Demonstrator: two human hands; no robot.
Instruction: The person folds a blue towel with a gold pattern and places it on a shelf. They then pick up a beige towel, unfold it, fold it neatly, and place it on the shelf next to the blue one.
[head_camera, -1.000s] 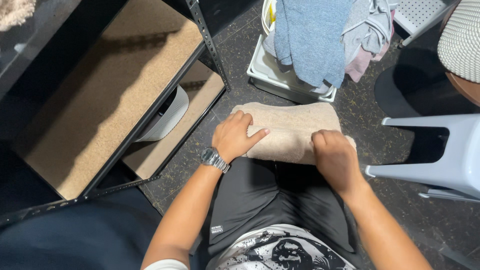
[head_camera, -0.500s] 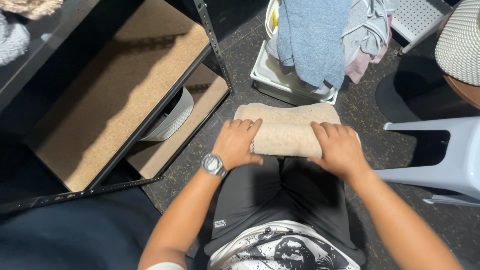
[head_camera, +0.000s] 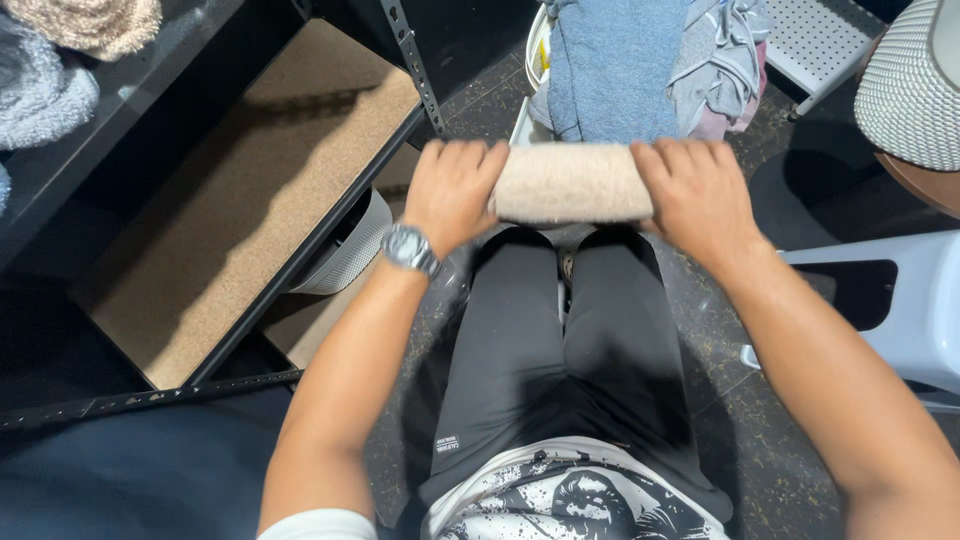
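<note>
Two hands grip one rolled beige towel (head_camera: 572, 182), which lies crosswise above the person's knees, just in front of the black shorts (head_camera: 560, 350). The roll is a tight cylinder, its long axis running left to right. The left hand (head_camera: 452, 190) is closed over the towel's left end, fingers curled across the top, with a metal wristwatch (head_camera: 410, 248) on the wrist. The right hand (head_camera: 698, 195) is closed over the right end in the same way, fingers draped over the top of the roll. Only the middle stretch of the towel shows between them.

Just beyond the roll stands a laundry basket (head_camera: 536, 60) with a blue towel (head_camera: 612, 65) hanging over its near side and grey cloth (head_camera: 712, 60) bunched beside that. To the person's left a dark metal rack (head_camera: 410, 65) holds a bare brown shelf board (head_camera: 250, 200), and under it sits a white ribbed container (head_camera: 345, 255). On the upper shelf at the far left lie fluffy folded towels (head_camera: 60, 60), tan and pale blue-grey. To the right is a pale plastic stool (head_camera: 900, 300), and a white perforated round object (head_camera: 910, 85) shows at the upper right edge. The floor (head_camera: 740, 410) is dark and speckled.
</note>
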